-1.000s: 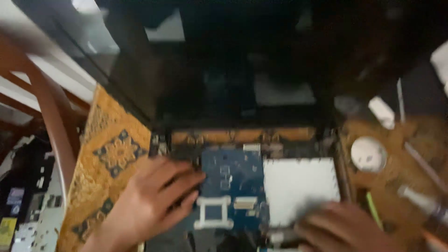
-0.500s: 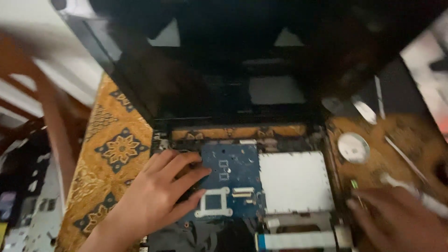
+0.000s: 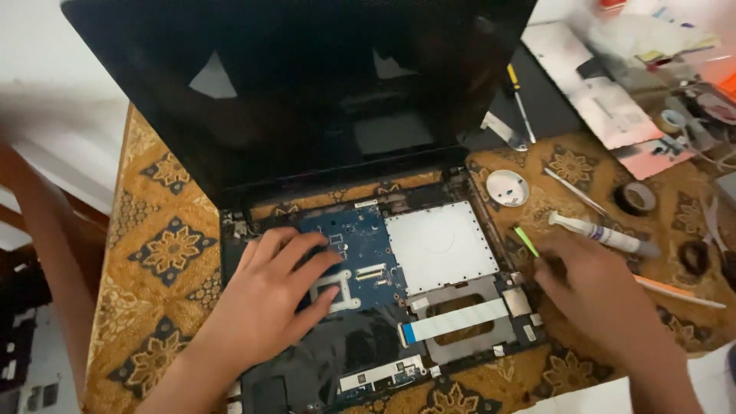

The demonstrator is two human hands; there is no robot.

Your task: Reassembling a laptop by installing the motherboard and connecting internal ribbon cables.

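Note:
An opened laptop [image 3: 307, 100] lies on a patterned cloth, its dark screen tilted back and its base stripped bare. My left hand [image 3: 268, 299] rests flat, fingers spread, on the blue circuit board [image 3: 353, 245] and holds nothing. Right of the board are a silver plate [image 3: 441, 245] and a flat white ribbon cable [image 3: 452, 320]. My right hand [image 3: 590, 295] sits just off the base's right edge. Its curled fingertips pinch the lower end of a thin green stick [image 3: 524, 239] that lies on the cloth.
On the brown and gold cloth [image 3: 165, 245] right of the laptop lie a small round white dish [image 3: 507, 187], a white tube [image 3: 606, 234], a tape roll [image 3: 635, 198], a thin metal tool [image 3: 575, 192] and a yellow-handled screwdriver [image 3: 520, 103]. A grey panel [image 3: 606, 96] lies behind them.
The view has pulled back and steadied. My right hand has moved from the base's lower right up to the green stick. My left hand stays on the board.

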